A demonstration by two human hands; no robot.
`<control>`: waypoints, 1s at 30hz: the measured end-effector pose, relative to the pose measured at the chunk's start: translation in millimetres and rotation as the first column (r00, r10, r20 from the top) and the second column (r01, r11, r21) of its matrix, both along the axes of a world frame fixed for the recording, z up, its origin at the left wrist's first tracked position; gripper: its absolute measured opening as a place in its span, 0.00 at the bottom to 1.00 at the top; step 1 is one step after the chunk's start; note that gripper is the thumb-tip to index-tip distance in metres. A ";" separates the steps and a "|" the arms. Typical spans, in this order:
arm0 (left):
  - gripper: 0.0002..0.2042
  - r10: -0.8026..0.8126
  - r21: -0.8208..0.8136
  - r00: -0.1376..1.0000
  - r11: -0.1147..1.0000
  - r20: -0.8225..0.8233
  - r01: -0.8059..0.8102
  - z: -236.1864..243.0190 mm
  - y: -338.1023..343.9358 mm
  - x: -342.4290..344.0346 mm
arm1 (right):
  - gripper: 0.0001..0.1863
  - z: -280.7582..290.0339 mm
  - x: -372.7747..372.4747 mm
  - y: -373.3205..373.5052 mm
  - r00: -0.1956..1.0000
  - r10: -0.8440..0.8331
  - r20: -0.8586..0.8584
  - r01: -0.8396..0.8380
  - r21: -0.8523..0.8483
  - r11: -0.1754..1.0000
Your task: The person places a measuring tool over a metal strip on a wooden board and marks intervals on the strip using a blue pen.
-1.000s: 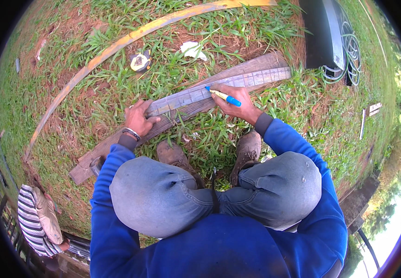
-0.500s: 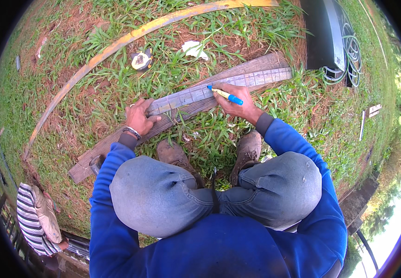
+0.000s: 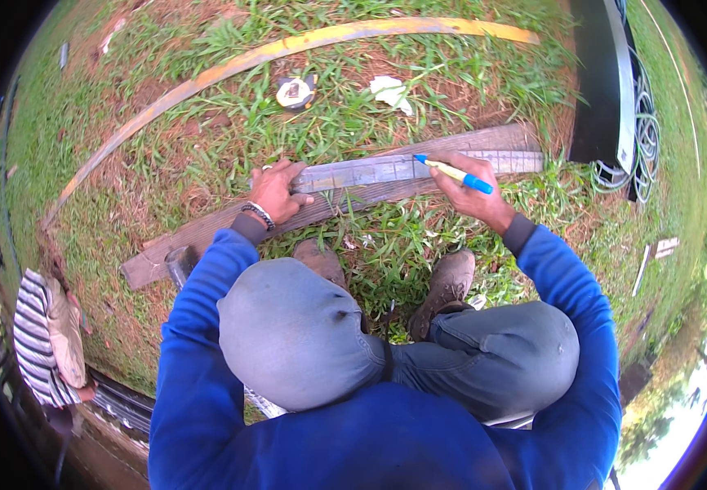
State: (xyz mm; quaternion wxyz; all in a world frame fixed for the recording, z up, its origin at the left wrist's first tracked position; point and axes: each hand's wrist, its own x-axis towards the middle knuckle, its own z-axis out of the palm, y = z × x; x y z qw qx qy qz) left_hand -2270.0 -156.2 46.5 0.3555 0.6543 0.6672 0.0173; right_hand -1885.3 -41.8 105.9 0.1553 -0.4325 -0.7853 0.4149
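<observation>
A flat grey metal bar [image 3: 349,172] with several dark cross lines lies on weathered wooden boards [image 3: 206,233] in the grass. My left hand [image 3: 278,194] grips the bar's left end, thumb on the near side and fingers on the far side. In my right hand [image 3: 464,186] is a yellow marker [image 3: 454,172] with a blue tip and a blue rear end. Its tip touches or hovers just over the bar's far edge near mid-length; I cannot tell which. The right hand's lower edge rests by the bar and hides part of it.
Beyond the boards lie a tape measure [image 3: 295,93], a crumpled white scrap [image 3: 391,94] and a curved yellow strip [image 3: 288,46]. A dark metal beam [image 3: 605,90] with a coiled hose [image 3: 646,139] stands right. A cylindrical metal piece [image 3: 180,265] sits by my left forearm. Another person [image 3: 43,339] is far left.
The view has shifted and turned slightly. The marker's tip has moved a little to the right along the bar. My left hand stays at the bar's left end.
</observation>
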 end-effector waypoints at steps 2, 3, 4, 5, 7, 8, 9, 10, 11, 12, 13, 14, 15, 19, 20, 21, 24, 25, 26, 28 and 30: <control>0.35 -0.003 -0.009 1.000 1.000 -0.022 0.002 0.4 -0.1 -5.2 | 0.12 10.0 -8.9 6.5 0.999 0.039 0.016 -0.039 -0.039 0.998; 0.35 -0.026 -0.020 0.999 0.999 -0.031 0.026 1.2 0.7 -4.4 | 0.12 13.9 -11.0 8.6 0.997 0.059 0.044 -0.055 -0.079 0.995; 0.36 -0.025 -0.055 0.999 0.998 -0.030 0.023 5.1 2.3 -3.8 | 0.13 14.5 -16.1 11.1 0.990 0.134 0.034 -0.131 -0.060 0.990; 0.36 -0.017 -0.055 0.999 0.998 -0.029 0.016 4.4 0.8 -4.3 | 0.13 11.4 -22.5 12.4 0.989 0.141 0.034 -0.139 -0.060 0.988; 0.36 -0.013 -0.023 0.999 1.000 -0.041 0.012 1.2 -1.1 -3.6 | 0.13 2.9 -35.5 12.0 0.968 0.247 -0.048 -0.247 0.015 0.969; 0.36 -0.012 -0.022 0.999 1.000 -0.037 0.012 -1.2 -2.2 -3.4 | 0.13 -1.1 -41.6 11.0 0.966 0.253 -0.059 -0.251 0.039 0.967; 0.36 -0.009 -0.006 0.999 1.000 -0.047 0.009 -2.3 -3.3 -3.8 | 0.13 -7.0 -45.6 8.6 0.965 0.255 -0.058 -0.253 0.039 0.967; 0.36 -0.006 0.010 0.998 1.000 -0.056 0.007 -3.6 -3.9 -4.5 | 0.13 -12.9 -49.0 5.9 0.970 0.233 -0.074 -0.230 0.045 0.972; 0.36 -0.005 0.010 0.998 1.000 -0.055 0.006 -5.5 -3.1 -4.6 | 0.13 -17.4 -50.5 3.9 0.974 0.210 -0.090 -0.206 0.050 0.977; 0.36 -0.002 -0.038 0.999 0.999 -0.039 0.000 -3.5 -0.3 -3.0 | 0.13 -22.2 -49.4 1.1 0.974 0.210 -0.089 -0.207 0.048 0.977; 0.36 0.001 -0.086 1.000 0.996 -0.024 -0.003 -1.1 2.2 -1.9 | 0.13 -26.1 -46.8 -1.7 0.979 0.194 -0.063 -0.192 0.047 0.980; 0.36 0.000 -0.089 1.000 0.996 -0.022 -0.002 1.8 4.2 -1.9 | 0.13 -30.1 -44.2 -4.1 0.983 0.178 -0.037 -0.176 0.046 0.983; 0.36 0.006 -0.107 1.000 0.994 -0.013 -0.007 5.5 5.6 -1.7 | 0.13 -30.2 -44.5 -5.4 0.983 0.179 -0.034 -0.178 0.044 0.983; 0.34 0.005 -0.035 1.000 0.999 -0.026 -0.006 0.2 -0.7 -3.2 | 0.11 -29.7 -47.0 -10.7 0.988 0.150 -0.023 -0.148 0.048 0.988; 0.34 0.006 -0.037 1.000 0.999 -0.025 -0.007 -1.6 -2.7 -3.9 | 0.11 -29.3 -47.8 -11.5 0.991 0.136 0.007 -0.136 0.039 0.990; 0.34 0.008 -0.022 1.000 1.000 -0.013 -0.008 0.8 -1.4 -3.0 | 0.11 -30.9 -47.2 -11.8 0.991 0.135 0.008 -0.135 0.038 0.990; 0.33 0.006 -0.027 1.000 1.000 0.007 -0.006 7.8 3.7 -1.6 | 0.11 -36.2 -46.5 -12.7 0.991 0.131 -0.009 -0.130 0.081 0.988; 0.34 0.004 -0.046 1.000 0.999 0.014 -0.003 8.8 4.5 -1.5 | 0.11 -37.6 -46.0 -12.7 0.991 0.133 0.005 -0.133 0.084 0.988; 0.34 0.005 -0.047 1.000 0.999 0.015 -0.004 8.7 4.4 -1.5 | 0.11 -38.9 -45.3 -12.8 0.991 0.135 0.020 -0.136 0.086 0.987; 0.34 0.010 -0.045 1.000 0.999 0.019 -0.009 8.0 3.6 -2.3 | 0.11 -37.6 -47.9 -12.7 0.990 0.139 0.030 -0.141 0.087 0.986; 0.35 0.013 -0.037 1.000 0.999 0.009 -0.013 7.7 1.9 -1.9 | 0.11 -35.7 -49.8 -12.1 0.989 0.141 0.036 -0.143 0.088 0.986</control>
